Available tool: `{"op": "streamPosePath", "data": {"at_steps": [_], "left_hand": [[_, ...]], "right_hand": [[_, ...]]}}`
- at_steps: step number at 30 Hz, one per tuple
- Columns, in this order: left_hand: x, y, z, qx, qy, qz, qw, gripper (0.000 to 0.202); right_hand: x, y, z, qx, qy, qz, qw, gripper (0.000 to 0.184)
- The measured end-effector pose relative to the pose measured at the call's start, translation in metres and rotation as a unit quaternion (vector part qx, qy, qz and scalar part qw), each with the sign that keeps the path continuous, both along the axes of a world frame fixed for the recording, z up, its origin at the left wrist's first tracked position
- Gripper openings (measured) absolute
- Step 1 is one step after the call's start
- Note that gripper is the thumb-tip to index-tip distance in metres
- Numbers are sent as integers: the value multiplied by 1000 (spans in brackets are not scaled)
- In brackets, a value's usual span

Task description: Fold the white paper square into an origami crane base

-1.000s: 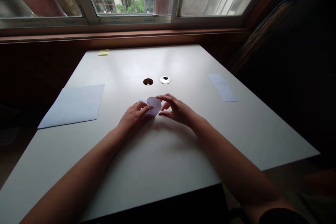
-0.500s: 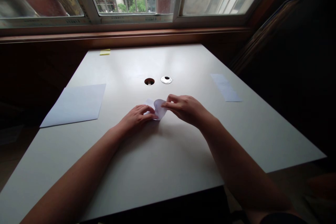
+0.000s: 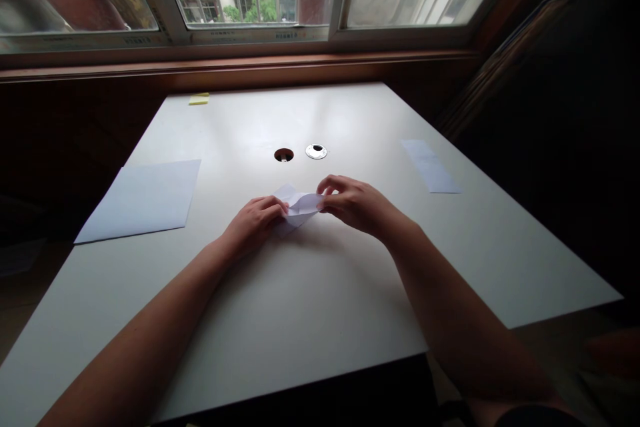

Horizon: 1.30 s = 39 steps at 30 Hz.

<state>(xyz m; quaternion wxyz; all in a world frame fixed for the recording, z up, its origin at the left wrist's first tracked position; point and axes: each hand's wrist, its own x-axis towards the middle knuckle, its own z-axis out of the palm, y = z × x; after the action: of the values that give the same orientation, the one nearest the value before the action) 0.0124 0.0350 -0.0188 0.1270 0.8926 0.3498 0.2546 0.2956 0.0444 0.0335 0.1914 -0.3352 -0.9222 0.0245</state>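
A small piece of folded white paper (image 3: 299, 208) lies near the middle of the white table (image 3: 320, 293). My left hand (image 3: 253, 221) grips its left side, fingers curled and pinched on the paper. My right hand (image 3: 353, 203) pinches the paper's right end between thumb and fingers. The paper is partly opened between the two hands, with creases showing on top. Its lower left part lies under my left fingers.
A white sheet (image 3: 143, 199) lies at the table's left edge. A narrow paper strip (image 3: 430, 167) rests at the right. A cable hole (image 3: 283, 155) and its round cap (image 3: 316, 151) are just beyond my hands. A yellow sticky pad (image 3: 199, 99) sits at the far left corner.
The curled flap of paper has been pulled flatter and wider to the right. My right hand went from open fingers above the paper to a pinch on its right end.
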Motion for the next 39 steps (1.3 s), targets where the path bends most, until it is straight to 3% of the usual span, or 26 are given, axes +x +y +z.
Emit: {"op": "streamPosePath", "data": {"at_steps": [7, 15, 30, 35, 39], "left_hand": [[-1, -1, -2, 1, 19, 26, 999, 18], [-3, -1, 1, 30, 36, 27, 999, 13], [-3, 1, -3, 34, 38, 35, 998, 8], [-2, -3, 0, 53, 52, 49, 996, 19], [-3, -5, 0, 62, 63, 28, 996, 18]], "right_hand": [[3, 3, -5, -30, 53, 18, 998, 15], [-2, 3, -8, -123, 126, 53, 983, 7], [-4, 4, -6, -139, 112, 41, 983, 10], [0, 4, -5, -161, 107, 33, 981, 5], [4, 2, 1, -192, 106, 23, 975, 15]]}}
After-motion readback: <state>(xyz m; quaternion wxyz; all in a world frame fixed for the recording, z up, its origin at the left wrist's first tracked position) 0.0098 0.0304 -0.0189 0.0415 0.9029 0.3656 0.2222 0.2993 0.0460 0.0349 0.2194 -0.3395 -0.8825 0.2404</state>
